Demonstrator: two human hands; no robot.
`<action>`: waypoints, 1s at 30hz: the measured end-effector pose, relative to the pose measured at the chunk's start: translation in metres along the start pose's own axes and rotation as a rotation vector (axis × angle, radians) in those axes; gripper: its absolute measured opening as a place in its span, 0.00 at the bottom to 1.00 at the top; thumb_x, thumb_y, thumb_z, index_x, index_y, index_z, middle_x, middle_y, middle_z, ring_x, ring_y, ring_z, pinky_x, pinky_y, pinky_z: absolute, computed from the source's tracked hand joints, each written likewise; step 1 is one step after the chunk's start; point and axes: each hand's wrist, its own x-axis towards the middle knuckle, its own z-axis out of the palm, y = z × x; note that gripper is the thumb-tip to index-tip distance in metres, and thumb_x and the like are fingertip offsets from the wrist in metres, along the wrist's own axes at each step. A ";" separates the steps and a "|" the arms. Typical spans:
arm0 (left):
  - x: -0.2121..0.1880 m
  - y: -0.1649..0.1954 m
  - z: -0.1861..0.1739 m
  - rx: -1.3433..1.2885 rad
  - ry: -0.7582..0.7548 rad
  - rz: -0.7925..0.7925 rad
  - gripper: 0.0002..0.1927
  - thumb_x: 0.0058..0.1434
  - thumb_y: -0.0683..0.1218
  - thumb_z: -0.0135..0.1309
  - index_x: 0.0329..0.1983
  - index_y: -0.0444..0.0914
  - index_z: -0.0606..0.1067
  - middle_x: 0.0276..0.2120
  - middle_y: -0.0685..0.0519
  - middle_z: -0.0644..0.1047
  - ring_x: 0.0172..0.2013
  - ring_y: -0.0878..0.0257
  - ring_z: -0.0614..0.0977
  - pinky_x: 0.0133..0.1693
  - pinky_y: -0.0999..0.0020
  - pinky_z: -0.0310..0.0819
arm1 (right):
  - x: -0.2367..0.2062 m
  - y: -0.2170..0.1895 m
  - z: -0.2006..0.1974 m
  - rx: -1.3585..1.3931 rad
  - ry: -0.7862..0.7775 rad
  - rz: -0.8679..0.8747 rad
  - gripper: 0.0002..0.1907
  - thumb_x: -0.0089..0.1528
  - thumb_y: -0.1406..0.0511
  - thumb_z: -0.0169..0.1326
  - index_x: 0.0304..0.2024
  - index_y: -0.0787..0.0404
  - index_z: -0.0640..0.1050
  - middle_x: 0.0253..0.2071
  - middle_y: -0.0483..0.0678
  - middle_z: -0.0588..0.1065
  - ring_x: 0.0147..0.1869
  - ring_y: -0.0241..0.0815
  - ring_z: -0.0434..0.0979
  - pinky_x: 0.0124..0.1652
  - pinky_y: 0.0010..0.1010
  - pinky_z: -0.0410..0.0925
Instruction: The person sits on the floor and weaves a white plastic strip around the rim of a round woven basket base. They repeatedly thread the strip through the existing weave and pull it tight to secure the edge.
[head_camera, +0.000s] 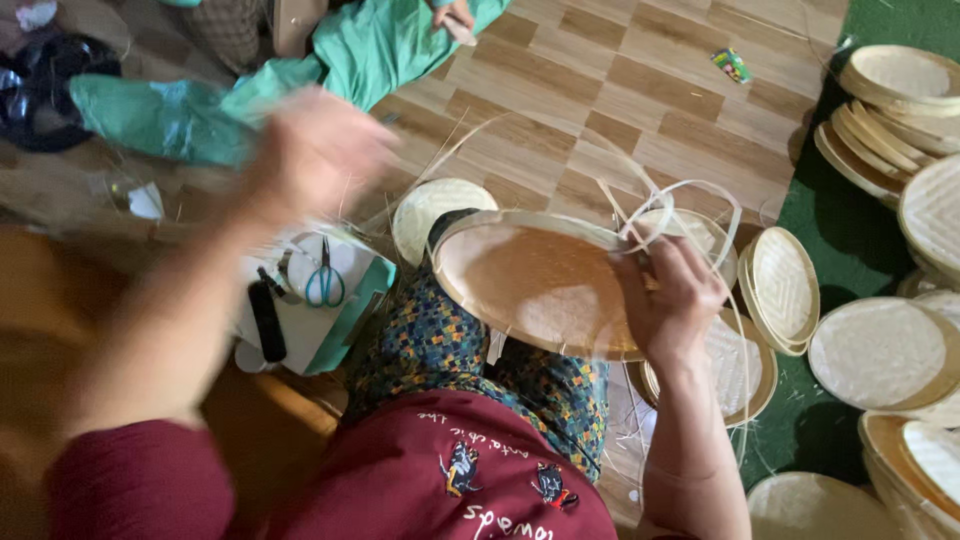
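Left hand (315, 150): raised close to the camera, blurred; grip cannot be told.
Right hand (672, 300): fingers pinching the tray's right rim.
Woven tray (535, 280): oval, tilted, long axis running left-right.
Scissors (325, 280): on the floor, left.

A dark red short-sleeved shirt (440, 480) with small printed figures is worn at the lower centre; patterned blue-green trousers (440, 340) are seen above it.

Round woven bamboo tray (530, 280), shallow, light tan with pale rim band, inner face up and tilted toward camera. Resting over the lap, right edge gripped. Thin pale bamboo strip (650, 205) looping loose above the right rim, curling in arcs, one end trailing down past the tray's edge.
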 end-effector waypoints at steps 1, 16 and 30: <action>0.004 0.040 0.017 -0.328 -0.008 0.064 0.14 0.60 0.40 0.66 0.47 0.32 0.80 0.43 0.46 0.82 0.44 0.56 0.83 0.48 0.63 0.79 | 0.002 -0.008 0.005 0.013 -0.037 0.003 0.14 0.60 0.70 0.69 0.47 0.65 0.81 0.42 0.52 0.80 0.39 0.44 0.83 0.39 0.32 0.75; -0.008 0.147 0.138 -0.187 -0.046 0.223 0.02 0.64 0.36 0.56 0.38 0.35 0.75 0.34 0.50 0.74 0.28 0.64 0.78 0.26 0.68 0.76 | -0.027 -0.026 0.037 0.006 0.212 -0.060 0.11 0.60 0.74 0.70 0.42 0.65 0.81 0.51 0.54 0.73 0.53 0.47 0.79 0.46 0.33 0.76; -0.003 0.136 0.143 -0.590 0.249 0.106 0.04 0.73 0.42 0.52 0.43 0.37 0.71 0.37 0.51 0.75 0.39 0.58 0.80 0.44 0.63 0.78 | -0.035 -0.018 0.045 -0.113 0.217 -0.072 0.10 0.60 0.74 0.72 0.39 0.65 0.81 0.48 0.53 0.75 0.50 0.48 0.79 0.47 0.35 0.75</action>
